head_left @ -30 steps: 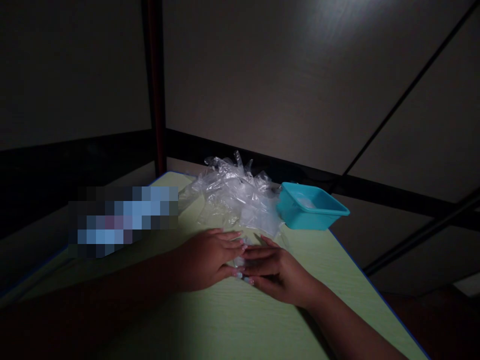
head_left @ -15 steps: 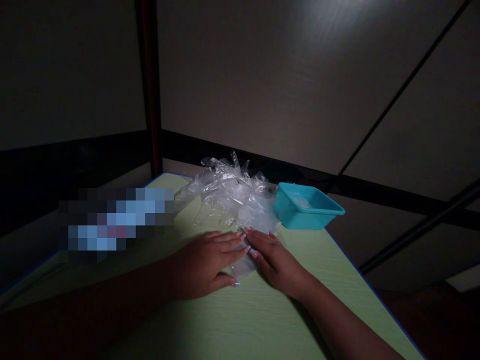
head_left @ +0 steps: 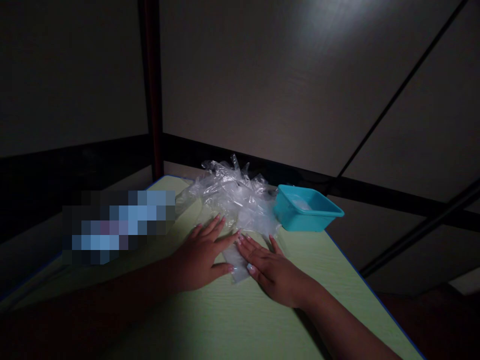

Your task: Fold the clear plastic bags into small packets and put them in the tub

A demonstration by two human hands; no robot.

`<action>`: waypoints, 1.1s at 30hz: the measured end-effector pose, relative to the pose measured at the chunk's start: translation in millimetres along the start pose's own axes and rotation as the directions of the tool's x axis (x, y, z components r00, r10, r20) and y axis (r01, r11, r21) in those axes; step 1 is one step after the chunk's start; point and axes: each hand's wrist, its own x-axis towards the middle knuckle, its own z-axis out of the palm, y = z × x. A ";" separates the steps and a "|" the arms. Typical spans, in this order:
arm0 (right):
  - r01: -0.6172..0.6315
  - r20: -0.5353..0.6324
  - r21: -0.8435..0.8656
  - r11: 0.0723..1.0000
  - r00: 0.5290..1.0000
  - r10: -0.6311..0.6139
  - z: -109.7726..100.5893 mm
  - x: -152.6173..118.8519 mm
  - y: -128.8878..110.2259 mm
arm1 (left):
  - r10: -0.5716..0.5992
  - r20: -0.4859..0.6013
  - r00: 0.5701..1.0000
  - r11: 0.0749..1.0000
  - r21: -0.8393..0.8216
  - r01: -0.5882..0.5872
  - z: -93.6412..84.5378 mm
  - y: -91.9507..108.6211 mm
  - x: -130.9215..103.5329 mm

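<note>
A crumpled heap of clear plastic (head_left: 236, 192) lies near the far end of the pale green table (head_left: 225, 325). In front of it a small flat piece of clear plastic (head_left: 235, 262) rests on the tabletop. My left hand (head_left: 200, 257) lies palm down with its fingers spread, its index fingertip and thumb at the left side of the flat piece. Palm down too, my right hand (head_left: 272, 267) has its fingers stretched out over the right part of that piece. The fingertips of both hands nearly meet.
A turquoise basket (head_left: 309, 222) with something whitish inside stands at the right table edge, beside the heap. A pixelated blue and dark patch (head_left: 127, 220) covers something at the left edge. Dark-framed wall panels (head_left: 262, 75) rise behind the table.
The fingers of my left hand have spread and shifted a little up and left. My right hand has moved slightly down, and its fingers have parted more. More of the flat plastic shows between my hands.
</note>
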 end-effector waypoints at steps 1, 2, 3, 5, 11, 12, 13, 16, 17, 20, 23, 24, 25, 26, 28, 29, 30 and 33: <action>0.002 0.005 -0.009 1.000 1.000 -0.002 -0.1 -0.2 -0.6 | -0.002 -0.004 1.000 1.000 0.001 0.002 0.1 -0.2 0.1; 0.003 0.010 -0.019 1.000 1.000 -0.002 -0.2 -0.3 -1.2 | -0.003 -0.010 1.000 1.000 0.002 0.003 0.3 -0.3 0.2; 0.003 0.014 -0.028 1.000 1.000 -0.003 -0.2 -0.3 -1.7 | -0.002 -0.018 1.000 1.000 0.002 0.002 0.5 -0.3 0.4; 0.002 0.021 -0.042 0.999 1.000 -0.001 -0.4 -0.2 -2.7 | 0.005 -0.048 0.999 1.000 -0.001 -0.005 1.3 -0.3 0.6; 0.017 0.015 -0.039 0.999 1.000 -0.017 -1.9 0.1 -4.7 | 0.030 -0.167 0.985 0.999 -0.015 -0.033 8.7 -0.7 0.3; 0.022 0.014 -0.033 0.999 1.000 -0.021 -1.9 0.0 -4.6 | 0.035 -0.174 0.984 0.999 -0.021 -0.040 9.4 -0.1 0.1; 0.025 0.014 -0.027 0.999 1.000 -0.025 -1.7 -0.1 -4.4 | 0.043 -0.183 0.982 0.998 -0.029 -0.049 9.4 0.9 0.0; 0.028 -0.003 -0.005 1.000 1.000 -0.028 -0.8 -0.8 -3.1 | 0.063 -0.256 0.965 0.995 -0.062 -0.081 4.9 6.7 -0.2; 0.026 -0.015 0.005 1.000 1.000 -0.026 -0.3 -0.9 -2.6 | 0.067 -0.291 0.954 0.993 -0.070 -0.091 2.6 9.2 -0.1; 0.006 -0.062 0.049 0.999 0.998 -0.003 1.3 0.0 -1.4 | 0.074 -0.349 0.934 0.989 -0.098 -0.115 -2.3 15.6 0.7; -0.025 -0.105 0.078 0.997 0.994 0.033 3.0 2.4 -2.0 | 0.078 -0.327 0.942 0.985 -0.117 -0.123 -0.1 17.4 2.5; -0.034 -0.109 0.079 0.996 0.993 0.043 3.5 3.2 -2.6 | 0.078 -0.316 0.946 0.986 -0.119 -0.121 1.7 17.1 3.3; -0.041 -0.108 0.077 0.996 0.993 0.050 4.0 3.9 -3.2 | 0.075 -0.309 0.948 0.986 -0.119 -0.116 3.7 16.4 4.0; -0.047 -0.105 0.073 0.996 0.993 0.054 4.4 4.5 -3.8 | 0.070 -0.302 0.951 0.987 -0.119 -0.110 5.6 15.6 4.6; -0.058 -0.103 0.065 0.996 0.993 0.064 5.1 5.2 -4.8 | 0.059 -0.290 0.955 0.988 -0.119 -0.098 8.2 13.9 5.4; -0.062 -0.103 0.059 0.996 0.992 0.067 5.3 5.3 -5.2 | 0.055 -0.285 0.957 0.989 -0.118 -0.092 8.9 13.2 5.6; -0.064 -0.102 0.051 0.997 0.992 0.069 5.5 5.2 -5.5 | 0.052 -0.279 0.959 0.990 -0.114 -0.087 9.2 12.7 5.6; -0.072 -0.098 0.022 0.997 0.992 0.074 5.3 4.7 -6.9 | 0.047 -0.259 0.965 0.993 -0.096 -0.075 8.6 12.0 4.9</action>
